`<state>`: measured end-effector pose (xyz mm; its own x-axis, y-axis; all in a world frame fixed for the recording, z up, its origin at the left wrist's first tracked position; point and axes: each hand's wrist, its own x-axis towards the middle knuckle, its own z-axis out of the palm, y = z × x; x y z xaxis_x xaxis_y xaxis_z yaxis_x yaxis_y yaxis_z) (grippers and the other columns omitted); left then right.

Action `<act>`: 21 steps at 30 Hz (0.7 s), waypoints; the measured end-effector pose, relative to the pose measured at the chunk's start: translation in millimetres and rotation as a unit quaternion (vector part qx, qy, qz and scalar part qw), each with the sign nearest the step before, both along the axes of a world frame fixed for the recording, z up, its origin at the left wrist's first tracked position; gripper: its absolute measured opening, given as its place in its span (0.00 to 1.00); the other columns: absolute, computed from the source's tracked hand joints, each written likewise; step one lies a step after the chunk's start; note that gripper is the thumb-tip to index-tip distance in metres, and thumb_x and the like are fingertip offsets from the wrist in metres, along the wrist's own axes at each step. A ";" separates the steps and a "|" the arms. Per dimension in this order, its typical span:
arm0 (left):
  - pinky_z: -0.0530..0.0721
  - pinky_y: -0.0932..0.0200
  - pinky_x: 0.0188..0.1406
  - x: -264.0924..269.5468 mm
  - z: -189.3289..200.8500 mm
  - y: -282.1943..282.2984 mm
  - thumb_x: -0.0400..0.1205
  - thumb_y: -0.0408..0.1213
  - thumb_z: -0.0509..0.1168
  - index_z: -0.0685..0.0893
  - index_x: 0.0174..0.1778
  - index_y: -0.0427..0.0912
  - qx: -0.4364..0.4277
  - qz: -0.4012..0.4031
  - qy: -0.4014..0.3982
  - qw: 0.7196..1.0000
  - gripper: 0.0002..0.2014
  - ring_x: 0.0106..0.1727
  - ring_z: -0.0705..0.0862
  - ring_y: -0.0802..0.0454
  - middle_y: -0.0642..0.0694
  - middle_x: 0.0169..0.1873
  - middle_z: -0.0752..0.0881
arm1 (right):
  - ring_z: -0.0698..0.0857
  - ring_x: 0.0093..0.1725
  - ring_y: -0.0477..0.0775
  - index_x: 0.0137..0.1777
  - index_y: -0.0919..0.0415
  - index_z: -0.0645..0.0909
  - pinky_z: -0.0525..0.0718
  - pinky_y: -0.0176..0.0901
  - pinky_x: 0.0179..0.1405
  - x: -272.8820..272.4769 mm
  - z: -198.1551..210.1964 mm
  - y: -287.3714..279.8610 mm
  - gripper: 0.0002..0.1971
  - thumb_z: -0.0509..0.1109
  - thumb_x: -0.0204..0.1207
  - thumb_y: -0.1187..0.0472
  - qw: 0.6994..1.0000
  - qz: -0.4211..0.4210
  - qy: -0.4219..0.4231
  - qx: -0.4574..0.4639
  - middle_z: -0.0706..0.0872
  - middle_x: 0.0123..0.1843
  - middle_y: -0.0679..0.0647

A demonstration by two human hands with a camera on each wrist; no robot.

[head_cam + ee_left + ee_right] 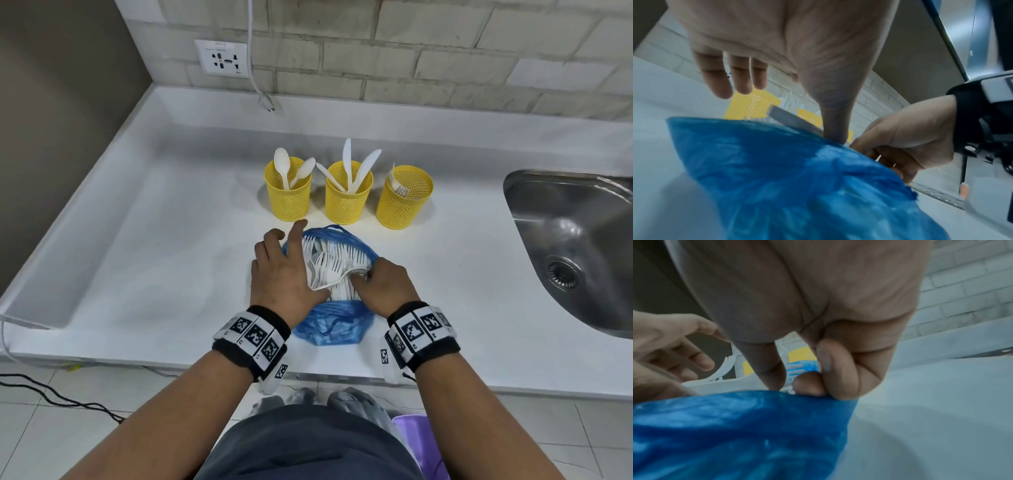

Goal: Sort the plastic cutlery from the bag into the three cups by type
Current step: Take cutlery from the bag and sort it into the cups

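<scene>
Dozens of white forks, spoons and knives (pixel 329 263) crowd the open blue bag (pixel 329 329) on the counter (pixel 171 240). Right hand (pixel 385 287) pinches one piece by its handle, apparently to lift it clear; left hand (pixel 279 274), fingers straight, presses the heap steady. Three yellow cups (pixel 348 193) wait just behind, already partly sorted.
</scene>
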<state>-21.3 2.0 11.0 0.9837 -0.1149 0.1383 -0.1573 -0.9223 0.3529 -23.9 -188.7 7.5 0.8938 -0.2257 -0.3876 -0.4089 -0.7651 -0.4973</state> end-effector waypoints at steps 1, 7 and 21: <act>0.81 0.43 0.57 -0.4 1.5 -0.5 0.59 0.58 0.83 0.63 0.83 0.51 0.005 -0.016 -0.008 1.000 0.57 0.63 0.73 0.38 0.39 0.65 0.72 | 0.87 0.55 0.65 0.55 0.63 0.80 0.76 0.45 0.44 0.4 -0.4 -0.2 0.18 0.70 0.80 0.47 1.000 -0.007 -0.001 -0.001 0.89 0.53 0.62; 0.78 0.52 0.42 6.8 9.5 -8.7 0.83 0.47 0.70 0.83 0.51 0.44 -0.011 -0.100 0.071 0.992 0.10 0.50 0.84 0.42 0.45 0.48 0.84 | 0.85 0.58 0.65 0.57 0.65 0.79 0.78 0.45 0.50 0.1 2.3 1.8 0.12 0.73 0.78 0.61 0.998 -0.025 -0.062 0.009 0.89 0.54 0.62; 0.74 0.55 0.43 4.3 22.7 19.8 0.77 0.69 0.69 0.78 0.50 0.43 -0.047 0.047 0.186 0.980 0.29 0.53 0.85 0.43 0.54 0.47 0.83 | 0.84 0.61 0.64 0.62 0.66 0.76 0.82 0.49 0.56 5.1 -13.0 6.8 0.28 0.75 0.74 0.44 0.999 -0.037 -0.004 0.037 0.83 0.61 0.63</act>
<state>-17.0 21.8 33.6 0.9738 -0.0257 -0.2260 0.0818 -0.8875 0.4535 -18.8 -181.9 -5.5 0.8784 -0.2624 -0.3993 -0.4594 -0.6939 -0.5545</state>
